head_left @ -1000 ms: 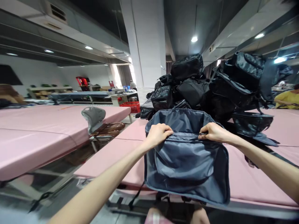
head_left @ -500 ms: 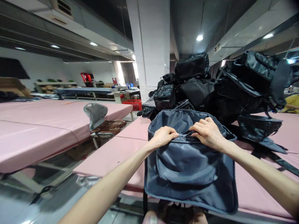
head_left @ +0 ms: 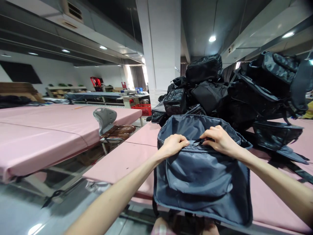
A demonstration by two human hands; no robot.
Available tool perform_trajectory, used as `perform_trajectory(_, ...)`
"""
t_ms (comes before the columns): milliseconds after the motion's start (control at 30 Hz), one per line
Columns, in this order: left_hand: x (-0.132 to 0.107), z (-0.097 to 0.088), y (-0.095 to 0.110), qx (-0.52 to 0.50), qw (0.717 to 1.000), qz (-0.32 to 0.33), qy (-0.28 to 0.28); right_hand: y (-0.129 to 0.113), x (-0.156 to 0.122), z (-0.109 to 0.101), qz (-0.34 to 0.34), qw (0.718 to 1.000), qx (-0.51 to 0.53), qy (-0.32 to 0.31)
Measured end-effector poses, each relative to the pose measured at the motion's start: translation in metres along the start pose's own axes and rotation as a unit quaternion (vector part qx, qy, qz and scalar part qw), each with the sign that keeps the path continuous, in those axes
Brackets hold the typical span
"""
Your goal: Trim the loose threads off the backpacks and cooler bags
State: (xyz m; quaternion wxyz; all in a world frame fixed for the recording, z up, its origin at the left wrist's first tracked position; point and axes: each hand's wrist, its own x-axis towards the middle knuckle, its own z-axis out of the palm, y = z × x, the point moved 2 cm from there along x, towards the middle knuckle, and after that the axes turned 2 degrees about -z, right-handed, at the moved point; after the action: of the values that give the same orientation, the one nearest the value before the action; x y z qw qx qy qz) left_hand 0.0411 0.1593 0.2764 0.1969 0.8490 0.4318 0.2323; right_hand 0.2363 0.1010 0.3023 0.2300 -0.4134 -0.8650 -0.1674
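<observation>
A backpack [head_left: 200, 176] lies opened out before me at the edge of the pink-covered table, its blue-grey lining facing up and its front panel hanging toward my lap. My left hand [head_left: 174, 144] pinches the lining at the upper rim of the inner pocket, thumb and fingers pressed together. Just to the right, my right hand [head_left: 218, 139] has its fingers closed on a small dark piece at the same rim, perhaps a strap or zip end; its kind is too small to make out. A narrow gap separates the two hands.
Behind the backpack, a heap of black and camouflage bags [head_left: 210, 94] covers the table's far part. Left of me stand another pink-covered table [head_left: 49, 130] and a grey chair [head_left: 105, 119] with a brown cushion. A red crate [head_left: 143, 109] sits near the white pillar [head_left: 162, 49].
The whole view has shifted slightly, so everything appears a little further right. Both hands keep their hold at the pocket rim; the right fingers have lifted slightly.
</observation>
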Motion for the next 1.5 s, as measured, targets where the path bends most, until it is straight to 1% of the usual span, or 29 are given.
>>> perform_trajectory(33, 0.0, 0.0, 0.0, 0.003, 1.0, 0.002, 0.001, 0.001, 0.001, 0.001, 0.011, 1.0, 0.022, 0.001)
perform_trajectory(100, -0.001, 0.0, 0.001, 0.01, 1.0, 0.008, 0.001, -0.001, 0.003, 0.003, 0.011, 1.0, 0.029, 0.002)
perform_trajectory(233, 0.0, 0.0, 0.001, 0.007, 1.0, 0.01, -0.006, -0.007, 0.005, 0.001, -0.033, 0.999, -0.042, 0.012)
perform_trajectory(367, 0.0, 0.001, 0.0, 0.003, 1.0, 0.01, -0.007, -0.007, 0.0, -0.003, -0.042, 0.993, -0.111, 0.024)
perform_trajectory(467, 0.0, 0.002, 0.0, 0.006, 1.0, 0.004, -0.009, -0.006, -0.005, -0.004, -0.052, 0.99, -0.13, 0.018)
perform_trajectory(533, 0.0, 0.002, 0.0, 0.006, 1.0, 0.0, -0.01, -0.007, -0.005, -0.003, -0.056, 0.991, -0.121, 0.012)
perform_trajectory(667, 0.0, 0.003, 0.0, 0.002, 1.0, 0.01, -0.007, -0.008, -0.004, -0.001, -0.018, 1.0, -0.009, -0.001)
perform_trajectory(733, 0.0, 0.003, 0.0, 0.0, 1.0, 0.012, -0.008, -0.008, -0.002, -0.001, -0.004, 1.0, 0.015, 0.002)
perform_trajectory(833, 0.0, 0.003, -0.001, 0.002, 1.0, 0.014, -0.009, -0.01, -0.002, -0.002, -0.017, 0.998, -0.05, 0.019)
perform_trajectory(900, 0.001, 0.003, -0.002, 0.003, 1.0, 0.015, -0.007, -0.011, -0.002, -0.002, -0.027, 0.995, -0.095, 0.019)
perform_trajectory(1000, 0.001, 0.004, -0.002, 0.002, 1.0, 0.015, -0.007, -0.011, -0.002, -0.003, -0.035, 0.992, -0.122, 0.013)
perform_trajectory(1133, 0.0, 0.003, 0.0, -0.002, 1.0, 0.012, -0.011, -0.008, -0.001, -0.004, -0.051, 0.994, -0.097, 0.002)
perform_trajectory(1267, -0.001, 0.002, 0.001, -0.003, 1.0, 0.004, -0.015, -0.006, 0.002, 0.0, -0.031, 0.999, -0.035, 0.003)
perform_trajectory(1400, -0.001, 0.002, -0.001, -0.001, 1.0, 0.008, -0.021, -0.01, 0.005, 0.006, -0.032, 0.999, -0.035, 0.005)
perform_trajectory(1433, 0.0, 0.002, -0.001, 0.001, 1.0, 0.008, -0.022, -0.01, 0.005, 0.007, -0.028, 0.999, -0.033, 0.007)
perform_trajectory(1500, 0.0, 0.003, -0.002, 0.001, 1.0, 0.009, -0.025, -0.008, 0.001, 0.007, 0.004, 0.999, -0.021, 0.024)
